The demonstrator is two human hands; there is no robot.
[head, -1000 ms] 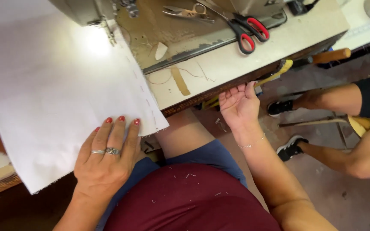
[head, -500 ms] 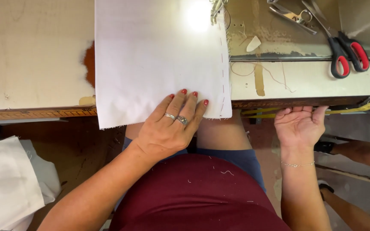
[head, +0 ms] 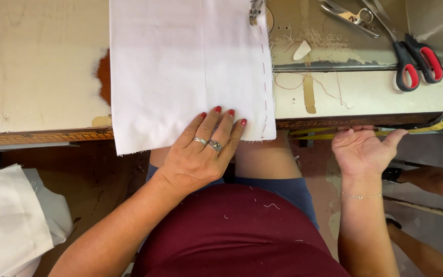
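The left hand (head: 201,154) lies flat, palm down, on the near edge of a white fabric panel (head: 180,72). The fingers are spread and straight, so it grasps nothing; it only presses the cloth against the table so that it does not slip. The panel lies on the wooden sewing table (head: 37,66), and its near edge hangs a little over the table front. Its far end reaches under the presser foot (head: 256,9) of the sewing machine at the top of the view. A dashed line of stitches or marks runs along the right edge of the cloth, in line with the foot; I judge the cloth is placed so for this reason.

The right hand (head: 362,151) is below the table edge, palm up and open, with the fingertips touching a yellow measuring tape (head: 426,127) that hangs along the table front. It does not close around the tape.

Red-handled scissors (head: 414,59) and small metal thread snips (head: 352,14) lie on the table to the right, well apart from both hands. A pile of white cloth (head: 11,220) rests low on the left.
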